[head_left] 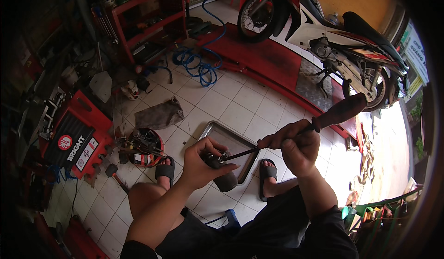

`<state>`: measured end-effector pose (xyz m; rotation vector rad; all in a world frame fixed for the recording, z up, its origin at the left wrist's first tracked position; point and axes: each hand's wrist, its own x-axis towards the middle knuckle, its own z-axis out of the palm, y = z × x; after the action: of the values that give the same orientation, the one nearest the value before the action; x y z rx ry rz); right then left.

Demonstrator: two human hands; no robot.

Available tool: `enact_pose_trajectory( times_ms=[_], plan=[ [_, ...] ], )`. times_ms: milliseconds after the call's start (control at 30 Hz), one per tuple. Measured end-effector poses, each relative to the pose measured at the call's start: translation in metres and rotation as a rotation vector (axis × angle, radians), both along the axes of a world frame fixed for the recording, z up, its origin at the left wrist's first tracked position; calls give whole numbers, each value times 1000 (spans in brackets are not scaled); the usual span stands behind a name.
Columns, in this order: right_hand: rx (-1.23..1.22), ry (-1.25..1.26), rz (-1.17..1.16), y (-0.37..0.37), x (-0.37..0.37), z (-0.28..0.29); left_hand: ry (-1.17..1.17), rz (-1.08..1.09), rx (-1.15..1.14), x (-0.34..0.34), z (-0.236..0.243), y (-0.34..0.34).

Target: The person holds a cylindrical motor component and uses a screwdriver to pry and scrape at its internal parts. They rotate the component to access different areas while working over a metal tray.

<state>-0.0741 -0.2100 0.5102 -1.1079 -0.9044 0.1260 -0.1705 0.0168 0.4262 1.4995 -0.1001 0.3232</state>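
My left hand (196, 162) is closed around a dark cylindrical metal part (226, 181), its rounded lower end showing below the fingers. In my right hand (299, 149) is a long screwdriver (340, 112) with a thick dark red handle, gripped along its shaft just ahead of the handle. The handle points up to the right. The shaft slopes down to the left, and its tip meets the upper end of the part beside my left fingers. Exactly what the tip touches is too small to tell. Beneath both hands, a shallow metal tray (229, 141) lies on the floor.
A red tub of tools (157, 141) and a grey cloth bundle (159, 113) sit left of the tray. A hammer (115, 175) lies near a red and black machine (76, 136). Blue hose (199, 67) coils before a red lift platform (259, 55) carrying a motorbike (319, 32).
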Motion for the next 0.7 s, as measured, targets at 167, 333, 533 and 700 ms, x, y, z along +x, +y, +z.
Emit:
enact_pose_trajectory(
  times_ms=[167,333,533,700],
  plan=[
    [1,-18,16,-1,-1,-1,-5,16,67,-1,3,-1],
    [-27,-40,10,0,-13,4,-46,60,164,-1,1,-2],
    [-33,-131,7,3,-21,-1,-88,98,280,1,-1,-4],
    [-39,-153,-19,7,-25,1,-84,111,331,2,-3,-5]
  ],
)
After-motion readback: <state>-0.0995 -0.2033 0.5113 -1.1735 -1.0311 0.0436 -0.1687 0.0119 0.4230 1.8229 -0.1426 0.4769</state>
